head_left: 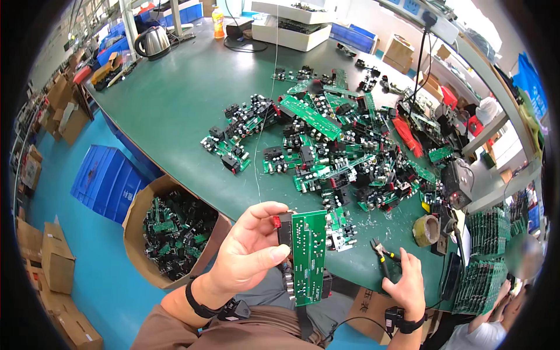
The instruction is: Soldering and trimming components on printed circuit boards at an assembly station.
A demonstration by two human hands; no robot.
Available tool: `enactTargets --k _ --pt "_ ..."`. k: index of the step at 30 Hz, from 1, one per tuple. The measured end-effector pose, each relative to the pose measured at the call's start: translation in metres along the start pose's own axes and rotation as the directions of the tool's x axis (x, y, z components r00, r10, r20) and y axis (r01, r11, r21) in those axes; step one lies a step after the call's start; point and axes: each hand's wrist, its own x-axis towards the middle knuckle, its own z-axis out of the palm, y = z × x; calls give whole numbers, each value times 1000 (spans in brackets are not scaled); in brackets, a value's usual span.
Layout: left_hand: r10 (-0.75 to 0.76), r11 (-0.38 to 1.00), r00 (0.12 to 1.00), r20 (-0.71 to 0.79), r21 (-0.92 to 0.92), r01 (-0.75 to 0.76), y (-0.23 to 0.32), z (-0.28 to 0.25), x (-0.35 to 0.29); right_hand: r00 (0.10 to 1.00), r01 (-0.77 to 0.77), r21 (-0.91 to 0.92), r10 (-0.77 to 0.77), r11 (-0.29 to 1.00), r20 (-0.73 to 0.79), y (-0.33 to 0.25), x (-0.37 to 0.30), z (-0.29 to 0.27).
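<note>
My left hand (248, 254) holds a green circuit board (309, 256) upright by its left edge, between thumb and fingers. The board's solder side faces me; black and red connectors stick out along its sides. My right hand (408, 286) is at the table's near edge, thumb and fingers apart. Beside it lie cutting pliers (380, 256) with black and yellow handles, reaching toward the gap between thumb and forefinger. Whether the fingers touch them I cannot tell. A large heap of similar boards (312, 116) spreads over the green table (175, 111).
A cardboard box (137, 233) full of boards stands left of the table, near a blue crate (108, 181). At right are a tape roll (426, 229), red wires (407, 135) and stacked green boards (481, 286). Another person's arm (493, 309) shows at lower right. A kettle (153, 44) stands far left.
</note>
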Motion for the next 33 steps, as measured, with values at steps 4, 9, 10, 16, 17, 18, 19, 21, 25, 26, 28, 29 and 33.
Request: enactTargets --k 4,9,10,16,17,18,19,21,25,26,28,29,33 --pt "-26 999 1000 6 20 26 1 -1 0 998 -37 162 46 986 -48 0 0 2" --pt "-61 997 995 81 47 57 -7 5 3 981 99 454 -11 886 -193 -32 -7 -16" --pt "-73 994 993 98 88 65 -9 7 4 964 226 419 -141 879 -223 -40 -9 -22" --pt "-131 981 976 173 167 102 -12 15 0 845 490 210 -402 846 -352 -77 -8 -38" --pt "-135 979 975 174 173 105 -12 16 -1 833 507 210 -411 836 -371 -79 -6 -39" --pt "-139 978 975 174 179 107 -12 17 -1 831 509 210 -413 835 -372 -81 -4 -39" --pt "-142 977 974 175 184 109 -11 18 -2 830 509 208 -413 835 -374 -82 -3 -39" --pt "-150 975 972 180 192 115 -11 21 -2 823 521 194 -428 831 -374 -82 -1 -40" --pt "-199 961 979 40 205 187 -11 28 -4 827 512 177 -426 841 -366 -81 -2 -41" --pt "-199 957 979 45 224 185 -11 29 -4 825 514 174 -428 840 -369 -80 -3 -41" --pt "-208 953 977 46 233 192 -11 28 -3 831 502 162 -422 850 -363 -79 -5 -41" --pt "-207 953 974 93 245 179 -10 27 -2 830 505 170 -422 846 -365 -79 -6 -41" --pt "-197 953 965 175 263 147 -13 22 1 836 501 181 -418 846 -357 -78 -7 -41"
